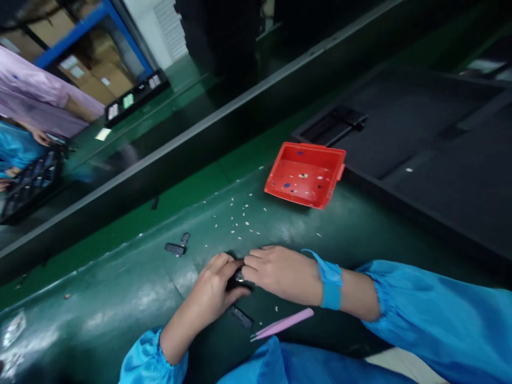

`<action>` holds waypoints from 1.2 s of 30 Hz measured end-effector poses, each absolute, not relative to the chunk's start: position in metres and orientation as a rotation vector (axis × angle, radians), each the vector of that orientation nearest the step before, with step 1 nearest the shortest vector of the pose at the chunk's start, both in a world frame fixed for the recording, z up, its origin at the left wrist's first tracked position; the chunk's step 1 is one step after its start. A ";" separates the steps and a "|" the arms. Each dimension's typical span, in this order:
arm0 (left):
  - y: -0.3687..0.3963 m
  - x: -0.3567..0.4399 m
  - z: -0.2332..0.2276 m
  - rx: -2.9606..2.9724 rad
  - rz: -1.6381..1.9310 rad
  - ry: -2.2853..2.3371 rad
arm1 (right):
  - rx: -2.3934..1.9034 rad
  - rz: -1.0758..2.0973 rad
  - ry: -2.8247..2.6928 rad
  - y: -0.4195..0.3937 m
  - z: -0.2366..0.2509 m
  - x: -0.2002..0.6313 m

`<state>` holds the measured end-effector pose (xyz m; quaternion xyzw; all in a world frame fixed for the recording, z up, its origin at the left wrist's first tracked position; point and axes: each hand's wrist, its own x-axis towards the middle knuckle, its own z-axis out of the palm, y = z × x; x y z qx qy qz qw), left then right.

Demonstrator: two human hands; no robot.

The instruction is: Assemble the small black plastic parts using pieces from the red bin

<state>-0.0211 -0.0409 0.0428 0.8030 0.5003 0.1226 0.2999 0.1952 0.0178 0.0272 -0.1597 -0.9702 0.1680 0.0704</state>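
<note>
My left hand [212, 293] is curled round a small black plastic part [236, 279], its thumb and fingers closing on it from the left. From the other side my right hand [278, 273] meets it, fingers bent and pressed against the same part. Most of the part is hidden by the hands. Just below them lies a flat black piece [241, 318] on the green mat. Pink tweezers [285, 324] rest beside it, tips to the left. More black pieces [177, 248] lie up and left of my left hand.
A red bin [308, 151] holding small scraps stands beyond my right hand. Tiny pale flecks [247, 223] are scattered nearby. A large black tray [420, 154] fills the right. Across a raised rail [192, 133], co-workers sit beside a black tray [36, 181].
</note>
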 end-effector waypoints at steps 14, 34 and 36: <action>0.141 -0.174 0.049 1.681 0.453 2.532 | -0.568 0.558 -2.512 0.046 -0.003 0.192; 0.024 0.022 0.002 1.937 1.261 1.548 | -0.960 1.366 -1.492 0.064 0.003 0.184; 0.021 0.019 0.003 1.821 1.134 1.492 | -0.945 1.345 -1.497 0.066 0.004 0.186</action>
